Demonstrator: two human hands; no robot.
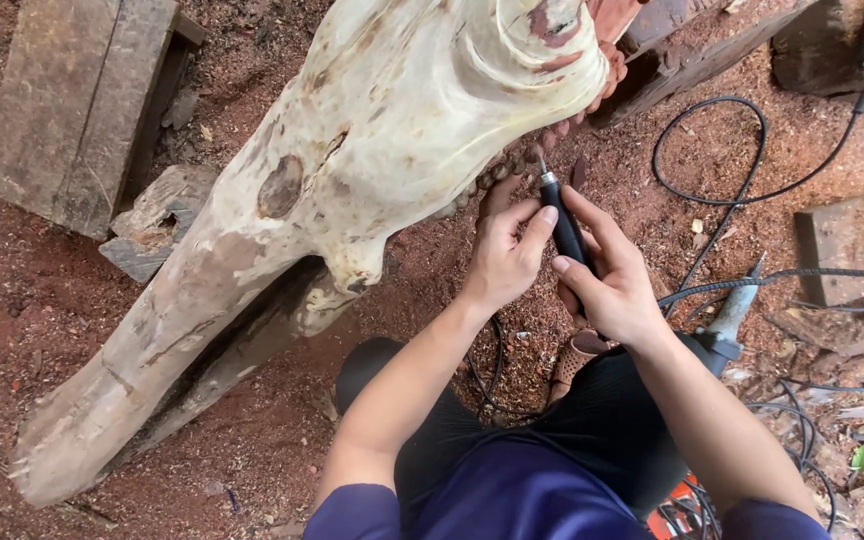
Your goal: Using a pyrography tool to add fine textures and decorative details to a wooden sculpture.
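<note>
Gripping black rotary handpiece (564,228), both hands (left hand (505,255), right hand (612,285)), tip at pale wood carving (392,120).

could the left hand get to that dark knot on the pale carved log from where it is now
Probably yes. The left hand is wrapped on the black rotary tool beside the log. The knot faces up on the near side, with nothing between them, but the hand must let go first.

1. The ground (42,310) is bare red earth strewn with sawdust and wood chips.
2. A large pale carved log (352,170) rests on it, slanting from lower left to upper right.
3. A weathered plank (72,100) lies at upper left, with a grey wood block (157,215) just beside it.
4. Black cables (722,190) loop across the earth at right, near flat wood pieces (852,250).
</note>
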